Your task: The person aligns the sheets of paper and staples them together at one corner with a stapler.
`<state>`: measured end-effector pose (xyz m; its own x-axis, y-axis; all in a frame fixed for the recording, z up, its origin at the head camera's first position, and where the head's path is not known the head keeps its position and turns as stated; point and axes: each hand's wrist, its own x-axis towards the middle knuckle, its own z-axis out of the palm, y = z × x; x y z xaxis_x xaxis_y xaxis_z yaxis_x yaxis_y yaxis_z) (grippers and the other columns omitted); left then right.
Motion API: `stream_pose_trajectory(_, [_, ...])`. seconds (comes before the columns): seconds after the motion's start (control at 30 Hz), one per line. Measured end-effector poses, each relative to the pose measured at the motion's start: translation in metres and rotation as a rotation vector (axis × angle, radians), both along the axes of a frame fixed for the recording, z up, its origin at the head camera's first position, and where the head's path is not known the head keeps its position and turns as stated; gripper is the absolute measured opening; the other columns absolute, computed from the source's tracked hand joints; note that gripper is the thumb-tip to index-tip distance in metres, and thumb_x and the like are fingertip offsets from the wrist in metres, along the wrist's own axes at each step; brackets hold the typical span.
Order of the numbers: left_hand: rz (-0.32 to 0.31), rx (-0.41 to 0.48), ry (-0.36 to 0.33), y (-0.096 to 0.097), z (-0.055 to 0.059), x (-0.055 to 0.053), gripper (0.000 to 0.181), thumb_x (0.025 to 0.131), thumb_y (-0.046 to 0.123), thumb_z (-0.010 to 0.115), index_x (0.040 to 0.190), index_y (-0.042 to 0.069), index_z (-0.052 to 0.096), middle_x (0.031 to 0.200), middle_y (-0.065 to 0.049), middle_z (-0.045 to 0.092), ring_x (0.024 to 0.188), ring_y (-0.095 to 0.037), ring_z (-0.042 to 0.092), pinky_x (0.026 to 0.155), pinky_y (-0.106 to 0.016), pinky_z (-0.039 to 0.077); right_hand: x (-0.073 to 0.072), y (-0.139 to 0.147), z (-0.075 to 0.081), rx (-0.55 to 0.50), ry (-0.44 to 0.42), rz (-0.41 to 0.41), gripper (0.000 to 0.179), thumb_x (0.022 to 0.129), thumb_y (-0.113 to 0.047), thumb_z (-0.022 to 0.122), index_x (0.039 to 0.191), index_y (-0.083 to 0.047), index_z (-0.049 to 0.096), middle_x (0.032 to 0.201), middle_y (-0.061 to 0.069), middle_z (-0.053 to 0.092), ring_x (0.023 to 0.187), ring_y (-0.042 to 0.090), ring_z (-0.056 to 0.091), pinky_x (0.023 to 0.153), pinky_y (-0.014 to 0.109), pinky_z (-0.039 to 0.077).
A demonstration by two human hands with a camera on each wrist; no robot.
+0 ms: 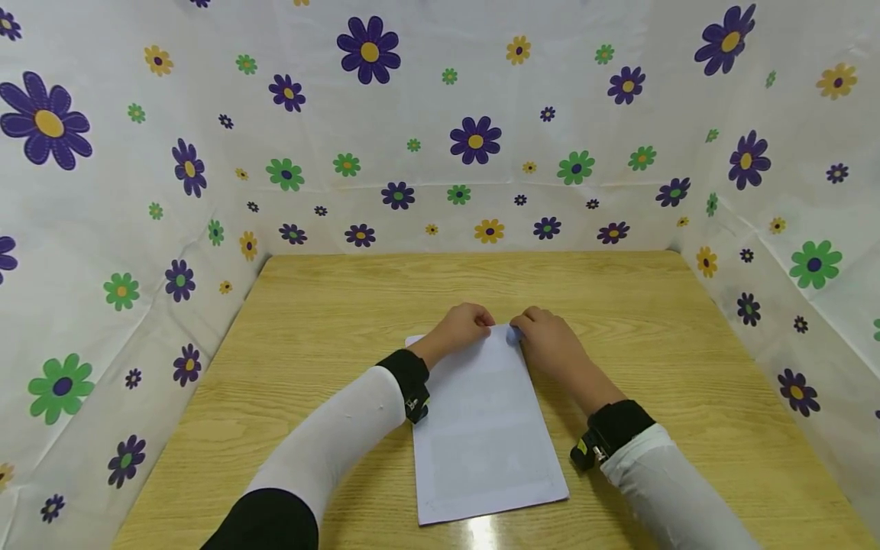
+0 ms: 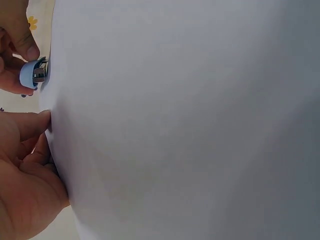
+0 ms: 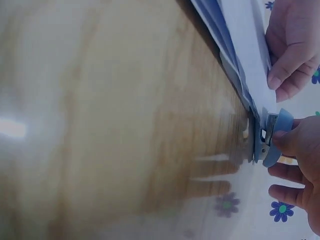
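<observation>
A stack of white paper sheets (image 1: 488, 428) lies lengthwise on the wooden table. At its far edge my left hand (image 1: 462, 330) pinches the sheets, thumb on top, as the left wrist view also shows. My right hand (image 1: 553, 344) grips a small light-blue stapler (image 3: 278, 137) with metal parts at the far right corner of the stack. In the right wrist view the paper's corner sits between the stapler's base and its upper part. There the right thumb (image 3: 286, 142) presses on the blue top, and the sheets' edges look slightly fanned apart.
The wooden table (image 1: 309, 321) reaches back to a white cloth (image 1: 426, 99) printed with purple, green and yellow flowers. That cloth hangs behind the table and along both sides. Each wrist wears a black strap with a small camera.
</observation>
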<state>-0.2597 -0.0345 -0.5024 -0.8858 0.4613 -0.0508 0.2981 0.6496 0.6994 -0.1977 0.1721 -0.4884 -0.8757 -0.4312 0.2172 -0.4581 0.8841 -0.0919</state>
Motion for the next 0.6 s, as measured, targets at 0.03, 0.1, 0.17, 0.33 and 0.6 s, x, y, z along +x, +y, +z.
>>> stream_pose_trajectory(0.03, [-0.002, -0.009, -0.001, 0.001, 0.000, 0.000, 0.012, 0.097, 0.009, 0.067, 0.106, 0.006, 0.073, 0.098, -0.007, 0.072, 0.089, -0.017, 0.064, 0.077, -0.028, 0.051, -0.001, 0.001, 0.000, 0.001, 0.009, 0.014, 0.024, 0.102, -0.011, 0.062, 0.124, -0.007, 0.070, 0.119, 0.013, 0.066, 0.107, 0.032, 0.066, 0.091, 0.045, 0.057])
stream_pose_trajectory(0.1, [-0.007, -0.028, -0.002, 0.002, 0.001, 0.001, 0.012, 0.097, 0.009, 0.066, 0.107, 0.007, 0.073, 0.098, -0.007, 0.071, 0.088, -0.017, 0.062, 0.076, -0.028, 0.050, -0.004, 0.000, -0.001, 0.009, 0.014, 0.027, 0.023, 0.102, -0.011, 0.061, 0.123, -0.009, 0.071, 0.120, 0.012, 0.067, 0.107, 0.031, 0.066, 0.091, 0.045, 0.057])
stream_pose_trajectory(0.17, [-0.012, -0.046, -0.003, 0.003, 0.001, 0.002, 0.012, 0.098, 0.009, 0.065, 0.108, 0.007, 0.072, 0.100, -0.008, 0.071, 0.088, -0.017, 0.061, 0.076, -0.029, 0.049, -0.006, 0.000, -0.001, 0.017, 0.009, 0.031, 0.024, 0.102, -0.011, 0.061, 0.124, -0.010, 0.071, 0.121, 0.012, 0.067, 0.108, 0.031, 0.066, 0.091, 0.045, 0.057])
stream_pose_trajectory(0.33, [-0.035, -0.083, -0.004, 0.003, 0.004, 0.003, 0.017, 0.101, 0.012, 0.062, 0.114, 0.007, 0.071, 0.110, -0.010, 0.072, 0.098, -0.021, 0.065, 0.084, -0.034, 0.053, -0.009, -0.001, 0.000, 0.045, -0.026, 0.022, 0.025, 0.103, -0.013, 0.061, 0.126, -0.012, 0.071, 0.122, 0.010, 0.067, 0.111, 0.031, 0.065, 0.094, 0.047, 0.056])
stream_pose_trajectory(0.6, [-0.087, -0.209, -0.027, -0.005, 0.016, -0.004, 0.026, 0.101, 0.014, 0.058, 0.123, 0.004, 0.068, 0.120, -0.012, 0.070, 0.111, -0.025, 0.065, 0.096, -0.038, 0.053, -0.010, -0.001, -0.001, 0.068, -0.033, 0.030, 0.027, 0.104, -0.012, 0.059, 0.128, -0.013, 0.072, 0.124, 0.008, 0.067, 0.113, 0.030, 0.064, 0.097, 0.046, 0.055])
